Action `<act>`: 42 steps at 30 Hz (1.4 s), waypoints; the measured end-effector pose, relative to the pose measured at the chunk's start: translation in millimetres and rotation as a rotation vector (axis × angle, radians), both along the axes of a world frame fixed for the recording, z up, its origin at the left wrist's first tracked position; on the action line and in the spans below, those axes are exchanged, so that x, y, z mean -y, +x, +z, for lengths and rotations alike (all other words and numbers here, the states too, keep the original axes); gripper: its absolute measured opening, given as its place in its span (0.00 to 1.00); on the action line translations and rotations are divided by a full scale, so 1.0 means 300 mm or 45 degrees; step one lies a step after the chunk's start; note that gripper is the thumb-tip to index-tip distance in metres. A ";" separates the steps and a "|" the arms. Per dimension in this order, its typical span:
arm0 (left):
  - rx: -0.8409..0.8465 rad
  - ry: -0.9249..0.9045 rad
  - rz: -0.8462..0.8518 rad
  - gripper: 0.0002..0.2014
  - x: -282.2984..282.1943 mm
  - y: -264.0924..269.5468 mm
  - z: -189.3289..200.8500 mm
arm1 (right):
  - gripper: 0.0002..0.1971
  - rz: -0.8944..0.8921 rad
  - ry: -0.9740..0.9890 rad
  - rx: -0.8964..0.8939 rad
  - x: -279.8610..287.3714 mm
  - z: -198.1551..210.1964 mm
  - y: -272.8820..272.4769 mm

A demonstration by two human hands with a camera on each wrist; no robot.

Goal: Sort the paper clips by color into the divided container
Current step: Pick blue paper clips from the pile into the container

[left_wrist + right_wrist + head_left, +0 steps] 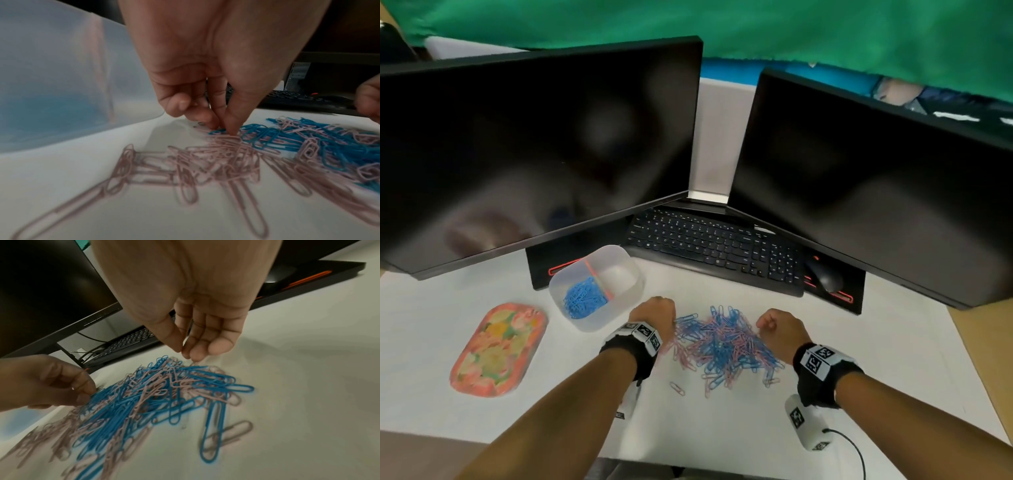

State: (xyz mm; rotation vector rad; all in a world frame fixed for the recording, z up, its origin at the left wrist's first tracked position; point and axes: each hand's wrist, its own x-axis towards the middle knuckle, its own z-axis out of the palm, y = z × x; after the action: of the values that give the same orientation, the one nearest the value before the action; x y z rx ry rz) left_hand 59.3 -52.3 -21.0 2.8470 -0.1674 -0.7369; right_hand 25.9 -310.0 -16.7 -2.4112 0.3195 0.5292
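Note:
A mixed pile of blue and pink paper clips (722,346) lies on the white table between my hands. The translucent divided container (619,260) stands to its far left. Blue clips (585,301) fill its left compartment, and the right compartment looks empty. My left hand (223,129) points down at the pile's left edge, with thumb and fingertips pinching a blue clip (216,131) beside a cluster of pink clips (216,155). My right hand (186,353) hovers at the pile's far right edge, thumb tip against the curled fingers. Whether it holds a clip is unclear.
A floral oval tray (498,349) lies left of the container. A keyboard (715,246) and mouse (825,277) sit behind the pile, under two dark monitors (534,154) (876,192). One stray pink clip (677,388) lies nearer me.

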 end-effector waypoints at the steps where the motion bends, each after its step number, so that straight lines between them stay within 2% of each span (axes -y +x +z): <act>1: 0.001 0.022 -0.012 0.12 0.001 0.001 -0.004 | 0.13 0.004 0.000 -0.002 0.003 0.001 0.004; 5: 0.008 0.073 -0.043 0.11 0.013 -0.006 -0.002 | 0.10 0.048 0.009 0.010 -0.017 0.016 0.038; 8: 0.007 -0.021 0.044 0.13 0.014 -0.006 0.003 | 0.09 0.113 0.028 0.043 -0.051 0.024 0.060; 11: 0.058 -0.302 0.254 0.15 0.000 -0.010 0.001 | 0.10 0.332 0.032 0.059 -0.094 0.038 0.048; 14: 0.033 -0.589 0.558 0.11 -0.015 -0.017 0.012 | 0.07 0.582 -0.048 0.048 -0.153 0.044 0.007; 17: -0.201 -1.134 0.988 0.11 -0.029 -0.011 0.011 | 0.17 0.499 -0.169 0.046 -0.199 0.019 -0.010; 19: -0.320 -1.435 1.227 0.13 -0.032 -0.013 0.007 | 0.20 0.438 -0.208 0.022 -0.225 0.004 -0.004; 24: -0.414 -1.673 1.399 0.13 -0.017 -0.025 0.002 | 0.10 0.281 -0.071 0.011 -0.238 -0.014 0.015; 26: -0.365 -1.559 1.297 0.11 -0.014 -0.021 -0.011 | 0.06 0.225 0.017 0.035 -0.225 -0.021 0.014; 29: -0.151 -1.018 0.889 0.04 0.000 -0.018 -0.030 | 0.02 0.187 0.150 0.068 -0.199 -0.005 0.003; 31: -0.048 -0.745 0.645 0.05 0.017 -0.016 -0.037 | 0.04 0.129 0.266 0.032 -0.179 0.009 -0.001; 35: -0.013 -0.456 0.293 0.09 0.045 0.000 -0.043 | 0.11 -0.010 0.589 -0.110 -0.141 0.024 0.005; 38: -0.020 -0.380 0.241 0.05 0.054 0.013 -0.044 | 0.10 -0.181 0.833 -0.196 -0.129 0.043 0.014; 42: -0.059 -0.341 0.240 0.08 0.054 0.021 -0.039 | 0.12 -0.350 1.074 -0.260 -0.120 0.048 0.023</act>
State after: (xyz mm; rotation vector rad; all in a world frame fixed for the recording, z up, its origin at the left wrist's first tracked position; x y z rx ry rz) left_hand 65.7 -68.6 -32.7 2.5474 0.0094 -0.6834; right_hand 33.0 -274.1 -2.2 -1.4786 0.4061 0.6254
